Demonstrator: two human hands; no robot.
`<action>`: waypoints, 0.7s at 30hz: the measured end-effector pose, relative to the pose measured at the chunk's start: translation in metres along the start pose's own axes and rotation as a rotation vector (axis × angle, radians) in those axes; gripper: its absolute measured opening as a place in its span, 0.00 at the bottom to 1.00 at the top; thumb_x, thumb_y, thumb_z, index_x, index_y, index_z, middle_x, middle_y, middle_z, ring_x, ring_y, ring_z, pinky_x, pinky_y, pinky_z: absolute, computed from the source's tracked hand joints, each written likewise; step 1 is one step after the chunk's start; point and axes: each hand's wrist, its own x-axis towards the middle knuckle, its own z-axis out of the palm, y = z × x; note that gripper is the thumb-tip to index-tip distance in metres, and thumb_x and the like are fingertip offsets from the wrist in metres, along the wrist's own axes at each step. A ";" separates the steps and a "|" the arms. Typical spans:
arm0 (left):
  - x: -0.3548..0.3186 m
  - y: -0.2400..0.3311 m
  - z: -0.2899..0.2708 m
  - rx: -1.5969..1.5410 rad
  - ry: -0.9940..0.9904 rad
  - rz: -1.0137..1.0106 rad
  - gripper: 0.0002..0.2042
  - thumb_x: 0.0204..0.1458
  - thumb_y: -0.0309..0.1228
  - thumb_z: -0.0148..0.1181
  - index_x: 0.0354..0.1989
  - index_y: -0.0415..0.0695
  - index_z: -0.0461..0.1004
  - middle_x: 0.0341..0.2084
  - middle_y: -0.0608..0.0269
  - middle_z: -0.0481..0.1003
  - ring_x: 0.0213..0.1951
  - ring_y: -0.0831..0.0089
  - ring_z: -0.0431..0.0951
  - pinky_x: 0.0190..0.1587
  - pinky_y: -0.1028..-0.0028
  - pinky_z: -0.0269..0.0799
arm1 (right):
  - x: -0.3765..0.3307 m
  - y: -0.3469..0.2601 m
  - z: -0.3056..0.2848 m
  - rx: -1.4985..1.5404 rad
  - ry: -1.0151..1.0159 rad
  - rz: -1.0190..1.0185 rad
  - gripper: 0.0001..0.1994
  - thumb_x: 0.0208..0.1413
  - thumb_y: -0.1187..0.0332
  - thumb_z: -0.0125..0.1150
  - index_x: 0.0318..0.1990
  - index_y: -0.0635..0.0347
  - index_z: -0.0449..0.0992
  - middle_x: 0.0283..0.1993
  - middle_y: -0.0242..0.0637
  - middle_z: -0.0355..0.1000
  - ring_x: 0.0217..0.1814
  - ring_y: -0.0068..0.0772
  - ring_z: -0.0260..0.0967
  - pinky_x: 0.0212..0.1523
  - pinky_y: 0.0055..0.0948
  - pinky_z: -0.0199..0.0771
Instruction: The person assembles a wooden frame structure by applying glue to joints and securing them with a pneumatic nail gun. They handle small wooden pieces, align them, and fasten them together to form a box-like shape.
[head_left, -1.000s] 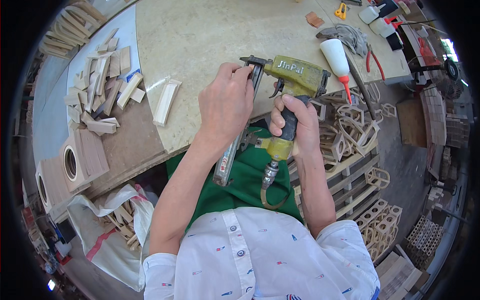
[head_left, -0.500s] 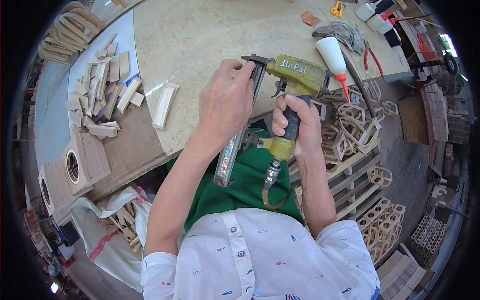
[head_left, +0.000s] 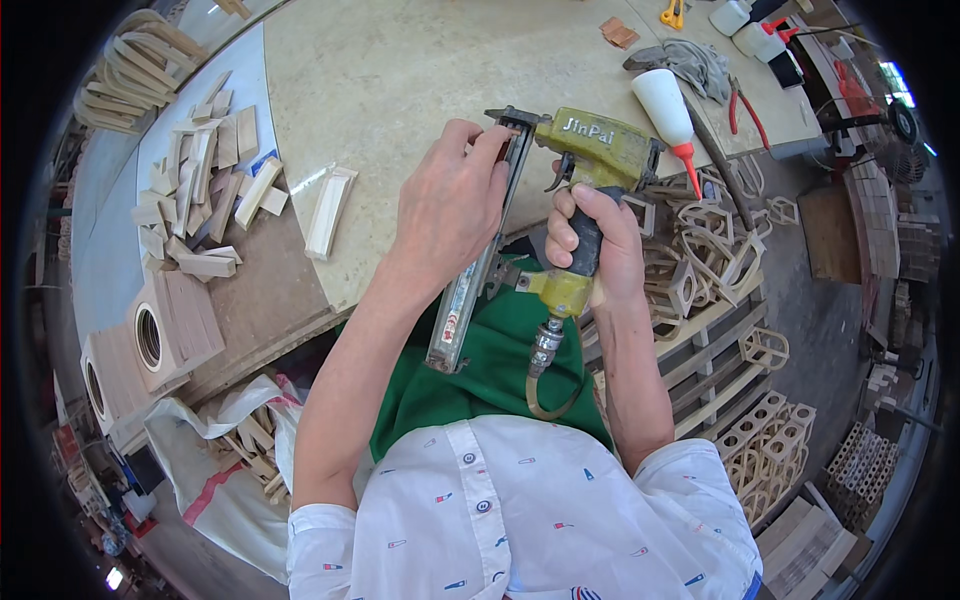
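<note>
A yellow-green pneumatic nail gun point(head_left: 600, 150) is held in front of my body, lying on its side above the table's near edge. My right hand point(head_left: 610, 240) is closed round its black grip point(head_left: 586, 232), with the thumb across the front and the trigger just above the fingers. My left hand point(head_left: 450, 195) is closed at the upper part of the long metal magazine point(head_left: 458, 318), its fingertips close to the nose. The palm hides what the fingers touch there. An air hose point(head_left: 536, 392) runs from the metal coupling below the grip, over my green apron point(head_left: 415, 400).
Wood offcuts point(head_left: 200, 170) lie heaped at the left, with one wooden block point(head_left: 329, 212) nearer my left arm. A white glue bottle point(head_left: 660, 100), red-handled pliers point(head_left: 745, 110) and a grey glove point(head_left: 690, 65) rest at the right. Wooden frames point(head_left: 700, 250) fill a slatted rack beside me.
Both hands keep their hold on the nail gun in nearly the same place. Only a very slight shift of the left fingertips and of the whole view shows.
</note>
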 end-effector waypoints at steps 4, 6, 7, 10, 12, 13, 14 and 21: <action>0.002 0.001 -0.002 -0.061 0.024 -0.008 0.13 0.52 0.23 0.56 0.47 0.42 0.72 0.38 0.54 0.72 0.32 0.58 0.76 0.33 0.65 0.71 | 0.000 -0.002 0.000 -0.016 -0.017 -0.004 0.06 0.57 0.71 0.56 0.32 0.63 0.67 0.25 0.33 0.64 0.21 0.24 0.64 0.17 0.24 0.66; 0.002 0.002 -0.003 -0.085 0.019 -0.030 0.12 0.52 0.22 0.56 0.46 0.41 0.72 0.38 0.54 0.72 0.32 0.59 0.76 0.33 0.65 0.71 | 0.000 -0.002 0.001 -0.019 -0.019 -0.005 0.07 0.57 0.71 0.56 0.31 0.63 0.67 0.25 0.33 0.64 0.21 0.24 0.64 0.17 0.24 0.66; 0.001 0.002 -0.003 -0.096 0.016 -0.041 0.12 0.52 0.22 0.56 0.46 0.41 0.72 0.38 0.54 0.72 0.33 0.60 0.76 0.33 0.66 0.71 | 0.000 -0.003 0.002 -0.021 -0.017 -0.006 0.07 0.57 0.71 0.56 0.31 0.63 0.67 0.25 0.33 0.64 0.21 0.24 0.64 0.17 0.24 0.66; -0.003 0.000 -0.001 -0.089 0.015 -0.032 0.11 0.52 0.22 0.56 0.45 0.40 0.72 0.39 0.53 0.72 0.33 0.60 0.76 0.33 0.66 0.71 | -0.001 -0.002 0.002 -0.012 -0.017 -0.002 0.06 0.57 0.71 0.57 0.31 0.63 0.68 0.25 0.34 0.64 0.21 0.24 0.64 0.17 0.25 0.66; -0.003 0.000 -0.001 -0.084 0.016 -0.027 0.11 0.53 0.22 0.56 0.45 0.40 0.72 0.39 0.52 0.72 0.33 0.60 0.76 0.33 0.67 0.72 | -0.001 -0.001 0.001 -0.006 -0.015 0.001 0.06 0.57 0.71 0.57 0.32 0.63 0.68 0.25 0.34 0.64 0.21 0.24 0.64 0.17 0.25 0.66; -0.004 0.000 -0.001 -0.082 0.017 -0.024 0.11 0.53 0.22 0.56 0.45 0.40 0.73 0.40 0.52 0.72 0.33 0.60 0.76 0.33 0.67 0.72 | -0.001 -0.001 0.001 -0.005 -0.013 0.003 0.06 0.57 0.71 0.57 0.32 0.63 0.68 0.25 0.34 0.64 0.21 0.24 0.65 0.17 0.25 0.66; -0.004 -0.001 -0.001 -0.093 0.016 -0.028 0.12 0.53 0.22 0.57 0.46 0.40 0.72 0.40 0.53 0.72 0.33 0.61 0.76 0.33 0.67 0.73 | -0.001 0.000 0.000 -0.004 -0.010 0.004 0.06 0.57 0.71 0.57 0.32 0.63 0.68 0.25 0.34 0.65 0.21 0.24 0.65 0.17 0.25 0.66; -0.006 -0.002 0.000 -0.165 0.016 -0.070 0.15 0.52 0.21 0.57 0.49 0.44 0.74 0.47 0.54 0.70 0.36 0.62 0.76 0.36 0.69 0.75 | -0.002 -0.001 0.003 -0.003 0.004 -0.001 0.06 0.56 0.72 0.58 0.33 0.64 0.68 0.25 0.34 0.65 0.21 0.25 0.65 0.16 0.25 0.66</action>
